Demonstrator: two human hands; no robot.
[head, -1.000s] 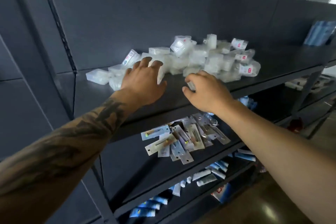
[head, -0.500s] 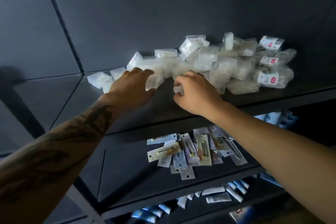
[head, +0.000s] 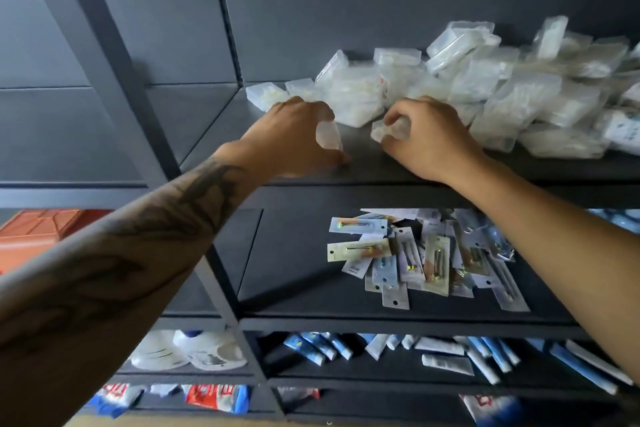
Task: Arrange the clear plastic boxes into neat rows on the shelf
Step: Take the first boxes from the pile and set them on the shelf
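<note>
clear thin plastic, so i'd expect light, rigid, slick boxes that slide rather than tip.

nearest: left hand (head: 298, 139) curls round one small box (head: 329, 136), thumb at the shelf (head: 381, 166) surface, box upright on its narrow edge, near the front lip. right hand (head: 429, 139) just beside it, fingers curled and pinching a second box (head: 388, 130), held low, touching or nearly touching the shelf; can't tell which.

behind both: the pile of clear boxes (head: 485, 87), heaped loose across the shelf from mid-left out past the right frame edge. some flat, some tilted on edge, some leaning on others. a few at far right carry printed labels. no rows formed yet, judging by the layout; bare shelf to the left of the pile is the likely staging area.

handling judgement:
- light: one hand per box is plenty, could probably take several at once
- stiff shell, likely snap lid: grip across the two broad faces or the short edges, not the lid seam
- smooth faces on a smooth shelf: they'll skate when nudged, so square them against the back panel (head: 346, 10)
- pile is unstable: pulling from the bottom will likely spill boxes toward the front lip; take from the top and the left edge first

lower shelves hold carded packets (head: 415, 253) and tubes (head: 446, 362), not part of this.
</note>
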